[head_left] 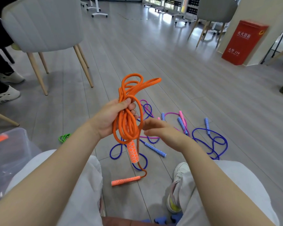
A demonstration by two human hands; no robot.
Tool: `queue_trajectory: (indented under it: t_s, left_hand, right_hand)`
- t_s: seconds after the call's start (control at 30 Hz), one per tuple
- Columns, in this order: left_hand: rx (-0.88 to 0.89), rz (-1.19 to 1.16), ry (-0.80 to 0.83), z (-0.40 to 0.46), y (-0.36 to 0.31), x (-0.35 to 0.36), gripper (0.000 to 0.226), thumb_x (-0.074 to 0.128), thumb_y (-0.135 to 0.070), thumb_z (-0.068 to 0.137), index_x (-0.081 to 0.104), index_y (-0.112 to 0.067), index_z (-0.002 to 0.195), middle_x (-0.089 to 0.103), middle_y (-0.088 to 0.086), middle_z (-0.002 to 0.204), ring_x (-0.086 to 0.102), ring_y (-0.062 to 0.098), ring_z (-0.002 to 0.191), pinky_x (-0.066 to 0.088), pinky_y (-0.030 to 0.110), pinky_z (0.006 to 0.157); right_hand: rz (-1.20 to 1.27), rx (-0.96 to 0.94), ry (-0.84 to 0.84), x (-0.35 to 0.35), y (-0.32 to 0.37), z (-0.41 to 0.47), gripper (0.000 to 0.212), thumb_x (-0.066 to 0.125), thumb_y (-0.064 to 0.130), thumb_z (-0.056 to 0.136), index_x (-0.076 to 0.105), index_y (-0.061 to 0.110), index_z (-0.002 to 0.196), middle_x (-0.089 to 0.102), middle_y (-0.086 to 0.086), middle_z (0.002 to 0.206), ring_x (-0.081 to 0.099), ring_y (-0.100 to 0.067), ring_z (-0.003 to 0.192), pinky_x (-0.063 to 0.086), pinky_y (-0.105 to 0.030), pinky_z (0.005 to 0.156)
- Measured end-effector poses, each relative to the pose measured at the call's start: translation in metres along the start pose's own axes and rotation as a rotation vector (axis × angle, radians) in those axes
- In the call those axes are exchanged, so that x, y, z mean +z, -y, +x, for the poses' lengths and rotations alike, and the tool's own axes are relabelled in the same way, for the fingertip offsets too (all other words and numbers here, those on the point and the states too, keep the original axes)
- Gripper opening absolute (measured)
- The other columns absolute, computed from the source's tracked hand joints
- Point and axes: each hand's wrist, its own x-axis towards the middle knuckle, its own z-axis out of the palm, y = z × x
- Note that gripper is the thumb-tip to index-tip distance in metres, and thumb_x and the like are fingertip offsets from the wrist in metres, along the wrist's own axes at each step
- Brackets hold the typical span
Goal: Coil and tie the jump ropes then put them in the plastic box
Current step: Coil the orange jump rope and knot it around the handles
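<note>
You're mid-coil on the orange jump rope (129, 118): your left hand (112, 117) grips the bundle of loops, fingers and thumb curled round it, loops sticking up far of the fist and hanging down near of it. Your right hand (160, 129) sits just beside the bundle on the right, fingers straight and relaxed, holding nothing, maybe brushing the loops, can't tell for sure. One orange handle (133, 151) dangles below the coil; the other orange handle (125, 180) lies on the floor (186, 79) between your legs, with a tail of rope running up to the bundle. So the coil looks mostly gathered but not tied. Next move, my read: right hand picks up that loose tail, wraps it round the middle of the bundle and tucks it, while the left keeps its hold so the loops don't spill. Plastic box (8, 154) is near left beside your knee, something orange already in it. More rope waits on the floor on the right: blue jump ropes (210, 141) and a pink jump rope (182, 121) tangled together, plus a green rope (64, 137) near the box. Grey chair (42, 25) far left, red cabinet (243, 43) far right.
</note>
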Motion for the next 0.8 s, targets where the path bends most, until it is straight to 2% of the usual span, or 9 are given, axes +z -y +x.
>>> queue_trajectory:
  t_s: [0.07, 0.13, 0.2, 0.3, 0.4, 0.57, 0.7, 0.8]
  left_hand:
    - [0.010, -0.025, -0.001, -0.001, -0.002, -0.001, 0.013, 0.044, -0.018, 0.098, 0.054, -0.012, 0.093, 0.054, -0.001, 0.073, 0.059, 0.012, 0.066, 0.057, 0.033, 0.077]
    - [0.021, -0.027, -0.009, -0.001, -0.004, -0.001, 0.012, 0.044, -0.018, 0.098, 0.054, -0.013, 0.093, 0.054, -0.001, 0.072, 0.059, 0.012, 0.067, 0.057, 0.032, 0.076]
    - [0.028, -0.033, -0.032, -0.001, -0.005, 0.000, 0.014, 0.043, -0.018, 0.099, 0.054, -0.013, 0.092, 0.054, -0.001, 0.072, 0.059, 0.012, 0.066, 0.057, 0.032, 0.075]
    - [0.036, -0.060, -0.067, 0.001, -0.005, -0.001, 0.018, 0.041, -0.018, 0.101, 0.055, -0.013, 0.092, 0.055, -0.002, 0.072, 0.059, 0.011, 0.066, 0.057, 0.032, 0.075]
    - [0.058, -0.026, -0.121, 0.003, -0.006, -0.006, 0.015, 0.042, -0.018, 0.102, 0.055, -0.014, 0.096, 0.056, -0.003, 0.072, 0.059, 0.011, 0.066, 0.055, 0.032, 0.076]
    - [0.080, 0.274, -0.324, 0.006, -0.002, -0.013, 0.010, 0.046, -0.015, 0.101, 0.055, -0.014, 0.097, 0.055, -0.002, 0.072, 0.057, 0.011, 0.059, 0.053, 0.025, 0.053]
    - [-0.008, 0.454, -0.286, 0.003, 0.001, -0.010, 0.009, 0.049, -0.014, 0.100, 0.056, -0.011, 0.094, 0.057, 0.002, 0.073, 0.056, 0.015, 0.061, 0.053, 0.023, 0.054]
    - [-0.079, 0.671, -0.231, 0.000, 0.008, -0.006, 0.011, 0.052, -0.012, 0.098, 0.056, -0.010, 0.088, 0.057, 0.005, 0.076, 0.054, 0.014, 0.062, 0.050, 0.020, 0.053]
  right_hand:
    - [-0.044, 0.053, 0.048, 0.005, -0.005, 0.001, 0.030, 0.065, 0.005, 0.087, 0.063, 0.006, 0.117, 0.070, -0.008, 0.115, 0.064, -0.020, 0.111, 0.049, -0.029, 0.098]
    - [-0.095, 0.107, 0.102, 0.011, -0.007, 0.000, 0.026, 0.067, 0.006, 0.087, 0.064, 0.004, 0.113, 0.070, -0.012, 0.110, 0.066, -0.025, 0.106, 0.051, -0.033, 0.100]
    - [-0.163, 0.153, 0.185, 0.015, -0.009, 0.000, 0.022, 0.067, 0.007, 0.087, 0.067, 0.006, 0.109, 0.071, -0.011, 0.105, 0.067, -0.024, 0.099, 0.052, -0.036, 0.098]
    - [-0.302, 0.233, 0.212, 0.015, -0.013, 0.000, 0.015, 0.065, 0.010, 0.089, 0.070, 0.010, 0.103, 0.071, -0.010, 0.107, 0.068, -0.024, 0.103, 0.053, -0.038, 0.097]
    - [-0.246, 0.247, 0.154, 0.008, -0.012, -0.001, 0.011, 0.060, 0.006, 0.091, 0.068, 0.011, 0.098, 0.071, -0.011, 0.103, 0.070, -0.024, 0.096, 0.056, -0.041, 0.092]
    - [-0.076, 0.143, -0.091, -0.006, 0.003, -0.005, 0.021, 0.059, 0.005, 0.093, 0.060, 0.012, 0.112, 0.074, -0.010, 0.091, 0.072, -0.020, 0.080, 0.059, -0.031, 0.078]
    - [0.140, 0.064, -0.296, -0.012, 0.009, -0.004, 0.024, 0.060, 0.002, 0.092, 0.058, 0.008, 0.115, 0.073, -0.012, 0.085, 0.070, -0.020, 0.075, 0.060, -0.033, 0.074]
    - [0.282, -0.008, -0.397, -0.015, 0.014, -0.004, 0.015, 0.061, 0.002, 0.091, 0.061, 0.004, 0.106, 0.073, -0.012, 0.083, 0.070, -0.019, 0.071, 0.058, -0.029, 0.067]
